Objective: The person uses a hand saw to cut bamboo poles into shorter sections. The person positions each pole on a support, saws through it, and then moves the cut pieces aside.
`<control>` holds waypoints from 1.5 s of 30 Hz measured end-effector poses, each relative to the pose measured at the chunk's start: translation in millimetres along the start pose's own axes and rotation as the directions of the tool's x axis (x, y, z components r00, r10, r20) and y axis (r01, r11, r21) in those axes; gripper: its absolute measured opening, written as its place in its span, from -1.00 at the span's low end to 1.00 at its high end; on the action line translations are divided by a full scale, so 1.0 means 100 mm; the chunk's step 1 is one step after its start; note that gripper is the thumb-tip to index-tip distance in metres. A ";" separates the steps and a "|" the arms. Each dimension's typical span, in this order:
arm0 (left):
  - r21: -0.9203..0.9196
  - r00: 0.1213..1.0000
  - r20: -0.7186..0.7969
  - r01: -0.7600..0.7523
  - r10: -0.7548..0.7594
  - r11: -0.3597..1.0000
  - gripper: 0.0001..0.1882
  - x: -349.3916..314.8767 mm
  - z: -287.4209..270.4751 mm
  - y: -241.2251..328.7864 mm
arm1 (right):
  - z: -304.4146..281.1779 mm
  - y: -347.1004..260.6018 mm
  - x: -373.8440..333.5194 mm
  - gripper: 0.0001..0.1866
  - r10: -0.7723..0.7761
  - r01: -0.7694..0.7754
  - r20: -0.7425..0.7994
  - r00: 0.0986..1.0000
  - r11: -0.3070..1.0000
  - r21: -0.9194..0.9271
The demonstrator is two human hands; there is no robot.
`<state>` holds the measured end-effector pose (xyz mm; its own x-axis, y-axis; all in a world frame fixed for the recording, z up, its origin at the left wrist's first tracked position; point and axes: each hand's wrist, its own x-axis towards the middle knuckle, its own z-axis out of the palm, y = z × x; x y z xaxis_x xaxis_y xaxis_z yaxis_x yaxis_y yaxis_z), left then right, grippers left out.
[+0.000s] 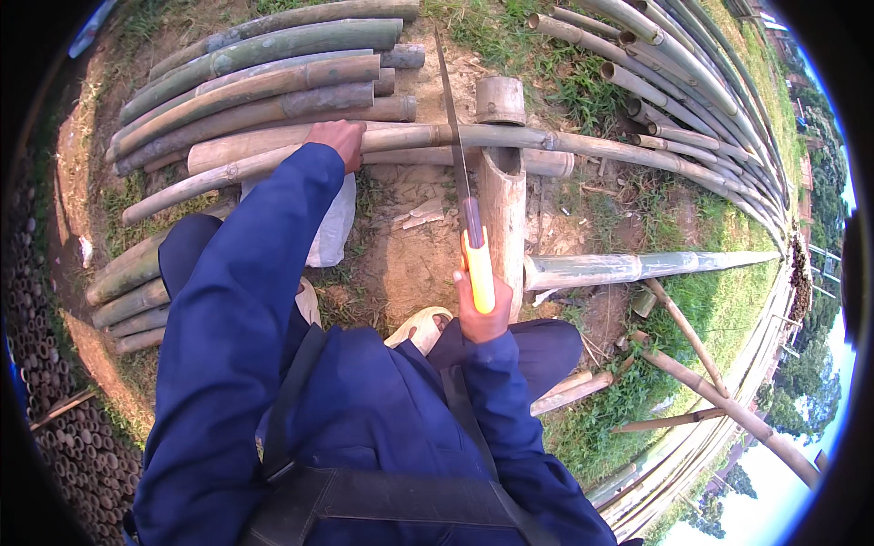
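My left hand [339,144] is closed around a long, slim bamboo pole [405,137] that runs across from the left to the far right. My right hand [483,309] grips the yellow-orange handle of a handsaw [477,268]. Its long blade points away from me and lies across the pole, to the right of my left hand. Just right of the blade, the pole rests over a thick bamboo support [503,209], whose cut end opens beneath it. Whether the teeth have entered the pole, I cannot tell.
Several cut bamboo lengths [264,50] lie at the back left, and more long poles [701,82] are stacked at the far right. A thick pole [646,266] extends rightward from the support. A white sack [334,227] lies below my left hand. Slanted poles [728,409] stand at right.
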<state>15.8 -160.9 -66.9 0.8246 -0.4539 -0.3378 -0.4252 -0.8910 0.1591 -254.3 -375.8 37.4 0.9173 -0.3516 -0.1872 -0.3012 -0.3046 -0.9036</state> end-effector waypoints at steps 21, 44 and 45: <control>0.000 1.000 -0.006 0.022 -0.022 1.000 -0.61 -0.09 -0.18 -0.05 | -0.12 0.02 -0.41 -0.90 0.068 -0.069 0.024 0.997 0.997 0.036; 0.004 1.000 -0.029 0.000 0.000 1.000 -0.54 -0.07 -0.04 0.01 | 0.05 0.11 0.03 -0.83 0.087 -0.088 0.019 0.996 0.996 0.033; 0.016 0.999 -0.037 -0.001 0.001 1.000 -0.50 -0.03 -0.04 0.01 | 0.14 0.22 0.13 -0.83 0.001 -0.001 0.004 1.000 1.000 0.006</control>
<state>14.1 -160.5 -62.4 0.8371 -0.4552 -0.3033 -0.4319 -0.8903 0.1441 -245.4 -374.5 9.8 0.9179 -0.3484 -0.1897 -0.3007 -0.2990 -0.9056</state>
